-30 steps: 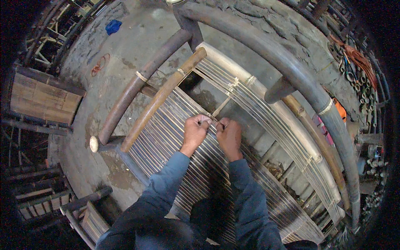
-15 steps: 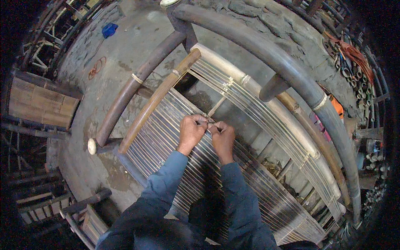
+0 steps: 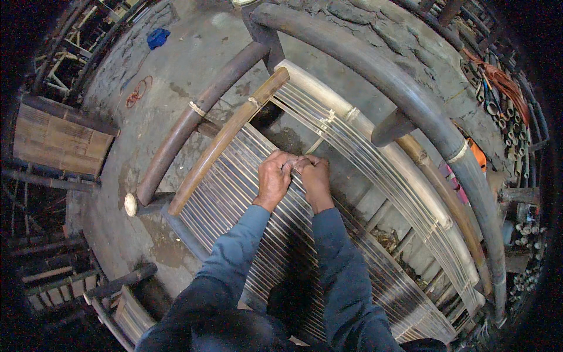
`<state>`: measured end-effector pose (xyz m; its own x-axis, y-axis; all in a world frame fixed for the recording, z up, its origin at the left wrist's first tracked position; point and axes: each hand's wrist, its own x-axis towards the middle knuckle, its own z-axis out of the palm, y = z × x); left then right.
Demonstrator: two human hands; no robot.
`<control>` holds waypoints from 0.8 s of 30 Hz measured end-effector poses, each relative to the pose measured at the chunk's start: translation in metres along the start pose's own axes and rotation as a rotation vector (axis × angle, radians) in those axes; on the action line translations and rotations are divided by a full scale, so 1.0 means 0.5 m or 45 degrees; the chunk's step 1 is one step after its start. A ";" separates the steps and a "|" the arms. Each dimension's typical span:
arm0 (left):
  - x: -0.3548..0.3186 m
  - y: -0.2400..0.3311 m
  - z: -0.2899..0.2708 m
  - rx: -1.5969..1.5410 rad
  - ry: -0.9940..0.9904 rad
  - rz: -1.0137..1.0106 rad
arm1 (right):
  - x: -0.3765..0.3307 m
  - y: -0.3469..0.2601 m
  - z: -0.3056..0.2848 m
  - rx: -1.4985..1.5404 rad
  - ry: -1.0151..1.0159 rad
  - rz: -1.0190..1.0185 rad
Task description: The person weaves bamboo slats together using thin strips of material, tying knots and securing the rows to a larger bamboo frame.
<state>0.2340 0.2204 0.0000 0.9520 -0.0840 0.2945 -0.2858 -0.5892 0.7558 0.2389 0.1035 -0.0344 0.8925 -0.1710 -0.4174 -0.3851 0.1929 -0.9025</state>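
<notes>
Since the earlier frame both hands have shifted slightly left along the pale split-bamboo slat panel (image 3: 352,193), staying together. I log my left hand (image 3: 273,179) and right hand (image 3: 315,177) touching, fingertips pinching something too small to identify at mid-panel, between the brown bamboo pole (image 3: 226,138) at left and the grey curved pipe (image 3: 410,105) far right. Risk, as I judge it: a slipped pinch could spring a slat or splinter a fingertip.

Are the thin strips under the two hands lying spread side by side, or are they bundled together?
Spread. The thin strips lie side by side in a flat row across the frame; both hands, left and right, pinch something small above them.
</notes>
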 end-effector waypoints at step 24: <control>-0.007 -0.023 -0.015 -1.032 -0.393 -0.821 | -0.077 -0.025 -0.037 -0.108 0.035 -0.203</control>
<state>0.2329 0.2332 -0.0054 0.9034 -0.2141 -0.3716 0.3991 0.1025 0.9112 0.2050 0.0897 -0.0092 0.9375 -0.2193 -0.2701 -0.2588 0.0793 -0.9627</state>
